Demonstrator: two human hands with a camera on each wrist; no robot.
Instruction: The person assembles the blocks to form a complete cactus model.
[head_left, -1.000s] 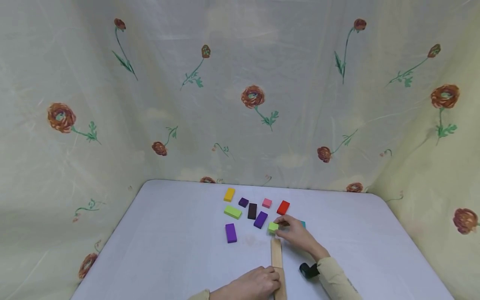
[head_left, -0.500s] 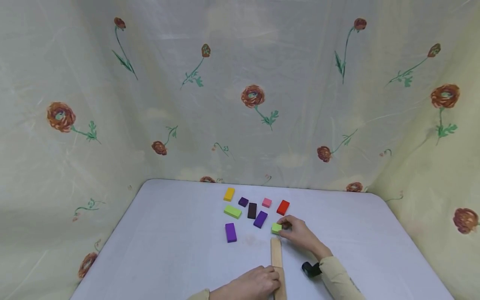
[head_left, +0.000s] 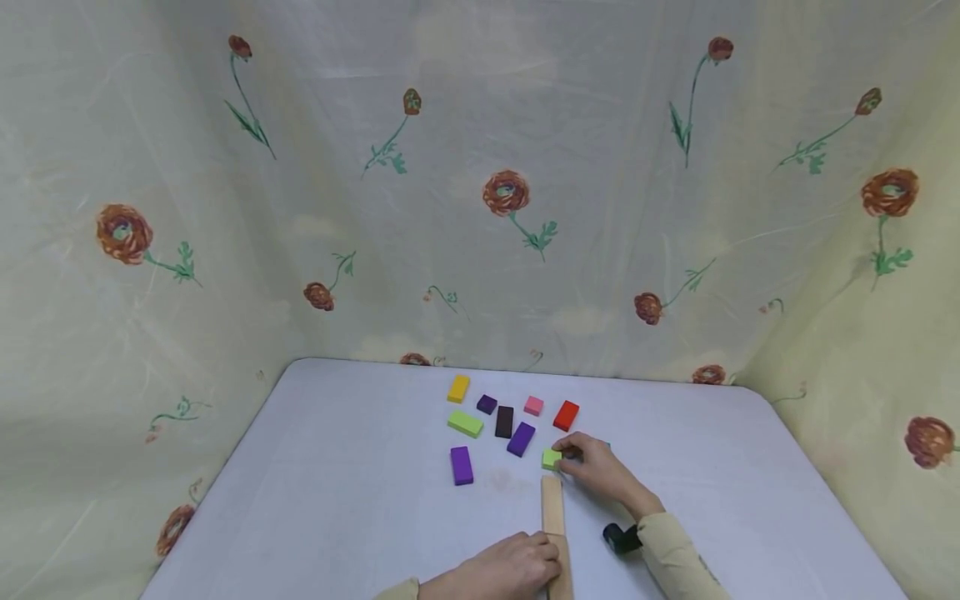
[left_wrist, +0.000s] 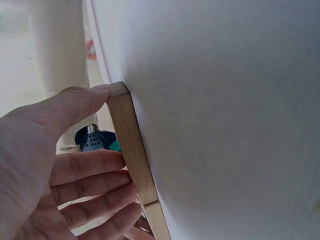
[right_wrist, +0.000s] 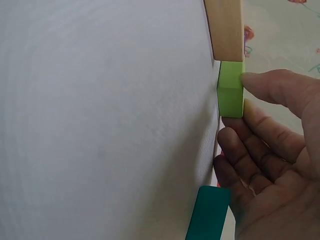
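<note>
The right hand pinches a lime-green rectangular block near the twelve-o'clock end of flat pale-wood planks; best align it squarely, the left hand, grip loosely extended, steadying them.

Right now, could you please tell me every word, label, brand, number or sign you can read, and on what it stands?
None: no text can be read.
The green block in the right hand and the wooden block in the left hand show no visible lettering.
The backdrop cloth bears flower prints.
The black device by the right sleeve is too small to tell.
</note>
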